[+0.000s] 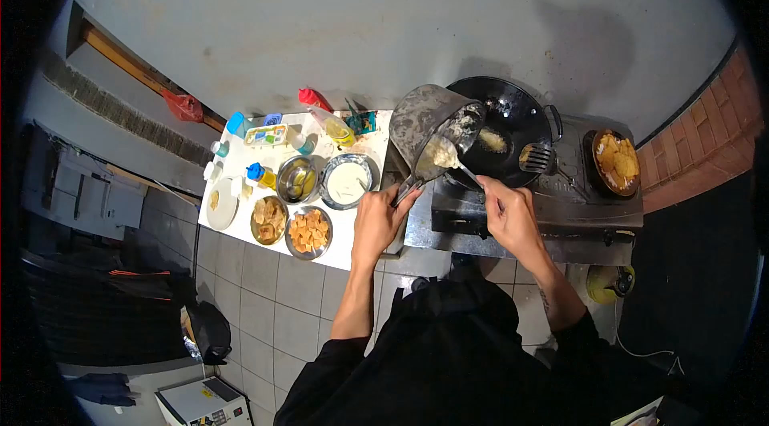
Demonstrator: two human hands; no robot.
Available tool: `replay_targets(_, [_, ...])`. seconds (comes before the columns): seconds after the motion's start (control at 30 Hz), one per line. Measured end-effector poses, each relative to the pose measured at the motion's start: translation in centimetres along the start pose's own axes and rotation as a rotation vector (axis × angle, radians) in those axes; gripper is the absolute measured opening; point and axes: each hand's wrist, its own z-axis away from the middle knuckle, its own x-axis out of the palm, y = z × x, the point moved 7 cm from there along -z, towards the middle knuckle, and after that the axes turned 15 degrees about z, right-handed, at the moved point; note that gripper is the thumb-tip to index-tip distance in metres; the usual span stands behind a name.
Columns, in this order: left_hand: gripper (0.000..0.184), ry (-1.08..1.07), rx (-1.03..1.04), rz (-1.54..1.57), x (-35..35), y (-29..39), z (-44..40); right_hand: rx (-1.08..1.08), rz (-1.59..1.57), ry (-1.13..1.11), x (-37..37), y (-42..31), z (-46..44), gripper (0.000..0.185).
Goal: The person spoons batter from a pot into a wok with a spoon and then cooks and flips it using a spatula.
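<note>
My left hand [380,222] grips the handle of a scorched saucepan [420,114], which is tilted with its mouth toward the black wok [513,98]. Closed around a spoon [468,173], my right hand [510,214] keeps the spoon's head at the pan's opening, by a pale, lumpy mixture [441,152]. Inside the wok lies a pale golden piece of food [492,140]. A slotted turner [539,158] leans over the wok's near right side, with its handle on the stove.
The stove [481,243] carries a bowl of golden fried pieces [616,160] at right. On the white table [336,258] at left are a bowl of white mixture [348,182], orange-brown cubes [309,231], a steel bowl [298,178], a plate [223,206] and several bottles.
</note>
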Motion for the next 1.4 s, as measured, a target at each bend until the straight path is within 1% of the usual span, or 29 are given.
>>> replay_targets(0.03, [0.038,-0.013,-0.005,-0.004,0.1,0.1,-0.1,0.001,-0.001,0.001,0.7,0.2,-0.1,0.021])
replay_targets(0.1, [0.039,-0.034,-0.009,-0.008,0.3,0.4,-0.2,-0.099,-0.160,0.234,1.2,0.6,-0.1,0.019])
replay_targets(0.13, [0.040,-0.073,-0.062,0.053,0.6,0.5,-0.3,-0.095,-0.160,0.237,1.8,1.2,-0.2,0.019])
replay_targets(0.17, [0.041,-0.111,-0.115,0.114,0.9,0.3,-0.3,-0.084,-0.264,0.227,2.5,2.0,-0.6,0.019])
replay_targets(0.2, [0.041,-0.114,-0.113,0.112,1.1,0.0,-0.4,-0.074,-0.368,0.216,2.4,1.9,-1.2,0.019])
replay_targets(0.23, [0.042,-0.121,-0.098,0.130,1.5,-0.5,-0.4,-0.072,-0.369,0.219,1.7,1.7,-1.4,0.019])
replay_targets(0.27, [0.042,-0.128,-0.086,0.149,1.8,-1.1,-0.3,0.174,-0.523,0.042,2.2,2.9,-1.6,0.019])
replay_targets(0.37, [0.043,-0.137,-0.054,0.263,2.7,-2.1,0.1,0.305,-0.597,-0.036,2.7,4.2,-2.4,0.021])
replay_targets(0.43, [0.043,-0.135,-0.061,0.261,2.7,-2.1,0.4,-0.085,-0.282,0.262,-1.1,1.4,-3.4,0.021])
replay_targets(0.47, [0.044,-0.131,-0.064,0.259,2.7,-2.0,0.4,-0.018,-0.181,0.171,-1.8,1.1,-3.4,0.021])
replay_targets(0.5, [0.044,-0.129,-0.064,0.261,2.5,-1.8,0.4,-0.020,-0.179,0.170,-2.5,1.0,-3.4,0.021])
replay_targets(0.6, [0.045,-0.089,-0.123,0.243,1.8,-2.1,0.4,-0.133,-0.073,0.095,-3.0,1.2,-3.6,0.021])
replay_targets(0.63, [0.046,-0.073,-0.127,0.288,1.7,-2.3,0.4,-0.137,-0.071,0.089,-2.7,1.1,-3.5,0.021])
replay_targets(0.7, [0.046,-0.053,-0.132,0.337,1.6,-2.7,0.2,-0.036,-0.292,0.082,-2.2,1.8,-3.0,0.022])
replay_targets(0.73, [0.046,-0.061,-0.140,0.336,1.8,-2.9,0.2,-0.039,-0.290,0.078,-1.7,1.9,-2.9,0.022])
replay_targets(0.8, [0.046,-0.072,-0.146,0.335,1.9,-3.0,0.2,0.231,-0.777,-0.073,0.9,3.6,-2.4,0.023])
replay_targets(0.83, [0.045,-0.077,-0.129,0.318,2.0,-2.8,0.2,0.231,-0.777,-0.070,1.5,3.7,-2.3,0.023])
replay_targets(0.9, [0.045,-0.083,-0.112,0.302,2.1,-2.3,0.1,0.211,-0.702,-0.014,1.8,3.9,-2.2,0.023])
replay_targets(0.93, [0.044,-0.088,-0.114,0.303,2.0,-1.8,0.0,0.161,-0.523,0.028,1.2,3.7,-2.3,0.023])
replay_targets(0.97, [0.044,-0.093,-0.117,0.305,2.0,-1.4,0.0,0.162,-0.524,0.027,0.8,3.5,-2.3,0.023])
replay_targets(1.03, [0.043,-0.087,-0.137,0.279,1.8,-1.1,0.0,-0.006,-0.142,0.172,-1.5,2.1,-2.5,0.020])
replay_targets(1.07, [0.042,-0.081,-0.153,0.254,1.8,-1.2,-0.1,-0.005,-0.141,0.172,-1.9,2.2,-2.8,0.020])
replay_targets(1.13, [0.042,-0.074,-0.134,0.225,1.7,-1.1,-0.1,-0.251,0.155,0.327,-3.2,0.6,-2.6,0.023])
replay_targets(1.17, [0.041,-0.066,-0.113,0.197,1.6,-1.0,-0.2,-0.249,0.155,0.328,-3.6,0.3,-2.6,0.023])
replay_targets(1.23, [0.041,-0.063,-0.083,0.130,1.4,-0.3,-0.2,-0.328,0.459,0.220,-3.2,-1.0,-2.6,0.028])
replay_targets(1.27, [0.041,-0.055,-0.053,0.063,1.3,0.1,-0.2,-0.326,0.460,0.220,-3.1,-1.2,-2.5,0.028])
replay_targets(1.33, [0.041,-0.041,-0.022,0.049,1.5,0.2,-0.3,-0.215,0.424,-0.002,-1.6,-0.6,-2.7,0.030])
replay_targets(1.37, [0.041,-0.025,0.009,0.033,1.5,0.3,-0.4,-0.211,0.424,-0.002,-1.4,-0.4,-2.6,0.030])
replay_targets(1.4, [0.041,-0.028,0.009,0.032,1.4,0.5,-0.4,-0.201,0.319,0.010,-1.1,0.1,-2.5,0.030])
